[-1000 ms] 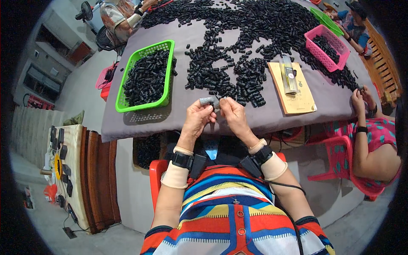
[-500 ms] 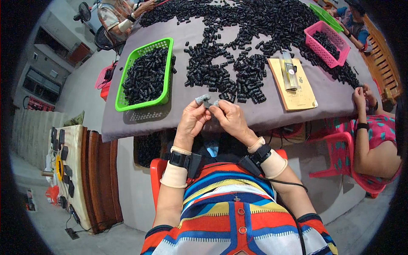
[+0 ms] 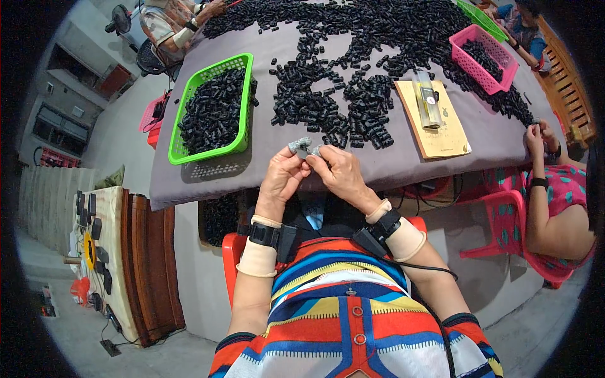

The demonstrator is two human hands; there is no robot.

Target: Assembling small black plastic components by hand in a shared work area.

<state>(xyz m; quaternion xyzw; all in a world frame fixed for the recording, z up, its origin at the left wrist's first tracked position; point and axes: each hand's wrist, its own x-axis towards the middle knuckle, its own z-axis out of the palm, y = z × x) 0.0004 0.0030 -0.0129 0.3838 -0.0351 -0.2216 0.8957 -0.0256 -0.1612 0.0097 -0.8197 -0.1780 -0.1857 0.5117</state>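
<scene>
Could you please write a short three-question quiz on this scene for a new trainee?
1. True or false: the left hand and the right hand are together on one small grey part.
2. Which basket lies closer to the left hand? A. the green basket B. the pink basket
3. Fill in: a clear tube lies on the tan ____.

Key: 1 true. 2 A. 3 envelope.
</scene>
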